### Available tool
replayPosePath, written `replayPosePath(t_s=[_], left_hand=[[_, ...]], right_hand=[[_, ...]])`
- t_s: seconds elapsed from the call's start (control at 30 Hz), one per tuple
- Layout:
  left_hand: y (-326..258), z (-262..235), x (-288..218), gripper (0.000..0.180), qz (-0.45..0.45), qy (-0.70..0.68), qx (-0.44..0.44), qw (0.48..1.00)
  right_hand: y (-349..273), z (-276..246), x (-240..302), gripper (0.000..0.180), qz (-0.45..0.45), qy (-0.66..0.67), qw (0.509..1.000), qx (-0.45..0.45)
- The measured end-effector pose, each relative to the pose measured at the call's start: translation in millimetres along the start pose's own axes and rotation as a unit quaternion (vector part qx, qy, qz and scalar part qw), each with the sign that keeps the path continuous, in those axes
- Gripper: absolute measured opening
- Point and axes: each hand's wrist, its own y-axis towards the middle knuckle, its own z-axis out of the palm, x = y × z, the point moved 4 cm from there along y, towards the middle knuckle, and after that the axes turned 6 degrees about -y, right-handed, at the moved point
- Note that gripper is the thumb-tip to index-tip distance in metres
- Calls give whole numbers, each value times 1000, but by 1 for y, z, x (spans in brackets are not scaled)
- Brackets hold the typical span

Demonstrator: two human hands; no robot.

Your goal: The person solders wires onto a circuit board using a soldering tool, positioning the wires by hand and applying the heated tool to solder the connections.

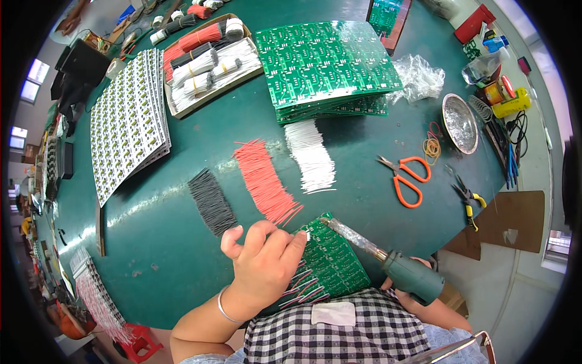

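My left hand (264,262) is closed in a pinch over the upper left part of a green circuit board (339,258). A short white wire (308,236) shows at its thumb and fingertips. Several black, red and white wires (303,290) stick out from the board's lower left side. My right hand (391,286), mostly hidden behind the handle, grips a soldering iron (415,278) with a green body. Its tip (327,222) points at the board's upper edge, just right of my left fingertips. Beyond the board lie bundles of black wires (212,201), red wires (265,182) and white wires (310,156).
Stacked green circuit boards (327,67) and white panels (130,121) stand further back, beside a box of wire bundles (209,70). Orange-handled scissors (407,179), pliers (468,203), rubber bands (431,148) and a metal bowl (460,124) lie on the right.
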Motion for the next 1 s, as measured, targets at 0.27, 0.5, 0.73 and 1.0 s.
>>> replayPosePath(t_s=[0.27,0.5,0.73,1.0], left_hand=[[1,6,-1,12,3,-18,9,1000],[1,7,1,10,2,-18,2,1000],[1,9,1,8,-1,-32,-11,999],[0,9,3,14,6,-28,4,1000]], right_hand=[[10,2,7,37,14,27,999,-40],[4,5,4,52,19,46,999,4],[1,6,1,55,26,78,996,16],[-11,16,-4,38,41,-21,999,-27]])
